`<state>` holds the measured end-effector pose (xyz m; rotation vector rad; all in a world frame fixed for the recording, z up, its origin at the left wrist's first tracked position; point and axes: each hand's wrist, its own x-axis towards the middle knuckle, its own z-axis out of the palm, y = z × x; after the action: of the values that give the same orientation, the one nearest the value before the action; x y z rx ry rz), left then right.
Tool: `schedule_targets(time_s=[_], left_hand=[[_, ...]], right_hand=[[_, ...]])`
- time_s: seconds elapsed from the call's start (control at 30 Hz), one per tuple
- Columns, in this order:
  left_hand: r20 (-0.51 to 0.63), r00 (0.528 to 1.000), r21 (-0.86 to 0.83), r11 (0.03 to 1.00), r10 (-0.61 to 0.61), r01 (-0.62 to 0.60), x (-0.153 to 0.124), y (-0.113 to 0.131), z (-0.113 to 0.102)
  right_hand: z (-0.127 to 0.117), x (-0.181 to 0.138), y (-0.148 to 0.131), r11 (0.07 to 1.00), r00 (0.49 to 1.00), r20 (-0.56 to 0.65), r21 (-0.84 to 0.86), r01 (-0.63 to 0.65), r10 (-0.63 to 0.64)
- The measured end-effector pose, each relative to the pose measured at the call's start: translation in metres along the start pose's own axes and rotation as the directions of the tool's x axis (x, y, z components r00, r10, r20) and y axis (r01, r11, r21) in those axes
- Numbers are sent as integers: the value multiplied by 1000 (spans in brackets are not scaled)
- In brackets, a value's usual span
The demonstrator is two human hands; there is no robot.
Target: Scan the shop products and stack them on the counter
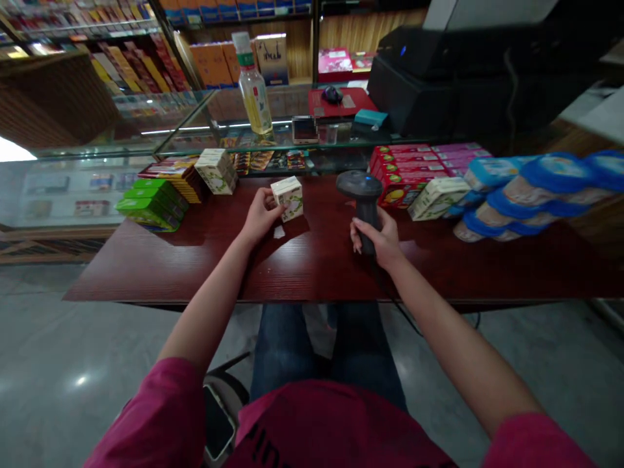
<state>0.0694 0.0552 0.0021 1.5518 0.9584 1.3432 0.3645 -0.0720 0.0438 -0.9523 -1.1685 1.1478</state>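
My left hand [264, 214] grips a small white carton with green print [288, 197] by its left side, over the dark red wooden table. A little scrap of white paper [279, 232] lies just below it. In my right hand [381, 235] is a black barcode scanner [365, 203], held upright by its handle with its head toward the carton. A small blue light shows on top of the scanner, and its cable hangs past the table's front edge. Similar white cartons [216, 171] stand at the left, and another white-green carton [437, 197] lies at the right.
Green boxes [152, 205] and brown-yellow packs [174, 175] sit at the table's left. Red boxes [404, 175] and blue-lidded tubs [546, 195] are stacked at the right. A glass counter [195, 127] behind carries a bottle [253, 91] and a black machine [424, 84].
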Motion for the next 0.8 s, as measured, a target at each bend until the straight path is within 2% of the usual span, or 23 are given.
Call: schedule_targets(time_s=[0.13, 0.27, 0.4, 0.5, 0.63, 0.8], left_hand=[[134, 990, 127, 990, 49, -66, 1, 11, 47], [213, 976, 202, 976, 38, -82, -1, 24, 116], [187, 981, 267, 959, 48, -97, -7, 34, 190], [115, 990, 299, 948, 76, -107, -13, 38, 233], [47, 995, 279, 955, 94, -103, -17, 42, 264], [68, 996, 347, 934, 62, -82, -17, 53, 273]], right_hand=[[-32, -32, -12, 994, 983, -150, -45, 101, -107], [-64, -57, -24, 980, 931, -305, -87, 180, -198], [-87, -66, -28, 962, 880, -389, -105, 250, -272], [-94, -67, -26, 959, 865, -416, -87, 268, -280], [-94, -66, -24, 971, 885, -400, -88, 222, -239], [-92, -68, -26, 978, 901, -381, -104, 180, -207]])
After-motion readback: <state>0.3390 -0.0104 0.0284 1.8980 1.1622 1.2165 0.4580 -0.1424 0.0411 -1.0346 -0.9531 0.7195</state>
